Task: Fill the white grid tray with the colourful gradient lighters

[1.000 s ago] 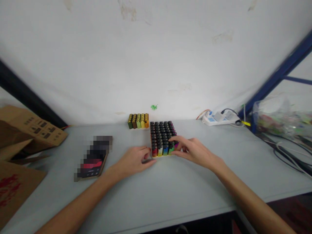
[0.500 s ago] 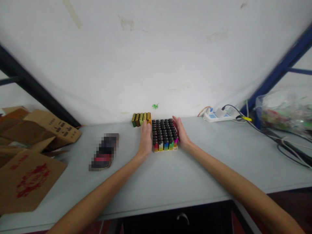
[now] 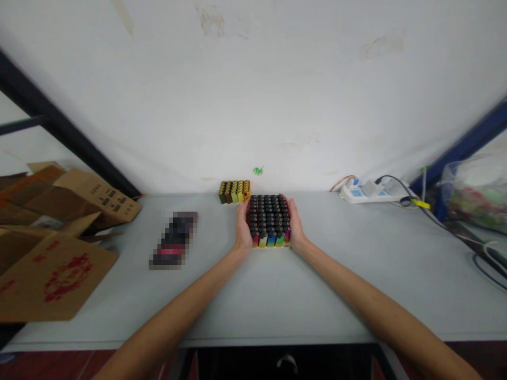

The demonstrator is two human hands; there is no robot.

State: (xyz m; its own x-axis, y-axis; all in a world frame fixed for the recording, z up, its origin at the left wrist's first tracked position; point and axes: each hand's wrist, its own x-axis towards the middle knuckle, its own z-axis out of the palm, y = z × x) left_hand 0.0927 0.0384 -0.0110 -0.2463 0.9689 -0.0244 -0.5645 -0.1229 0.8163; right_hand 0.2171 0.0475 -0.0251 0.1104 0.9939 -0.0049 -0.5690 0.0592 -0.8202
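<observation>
A block of upright lighters (image 3: 270,219) with black tops and colourful bodies stands in rows on the grey table (image 3: 273,295). My left hand (image 3: 243,227) lies flat along its left side, and my right hand (image 3: 296,224) presses on its right side, so the block is gripped between both palms. Behind my left fingers, near the wall, sits a smaller group of lighters (image 3: 235,191) with gold tops and green, brown and yellow bodies.
Open cardboard boxes (image 3: 79,269) fill the left end. A blurred-out flat item (image 3: 174,240) lies left of my left arm. At the back right are a white power strip (image 3: 368,191) with cables and a clear plastic bag (image 3: 479,190).
My left hand has closed in on the block's left side, and my right hand now sits snugly against the right side. The camera view has shifted slightly.
</observation>
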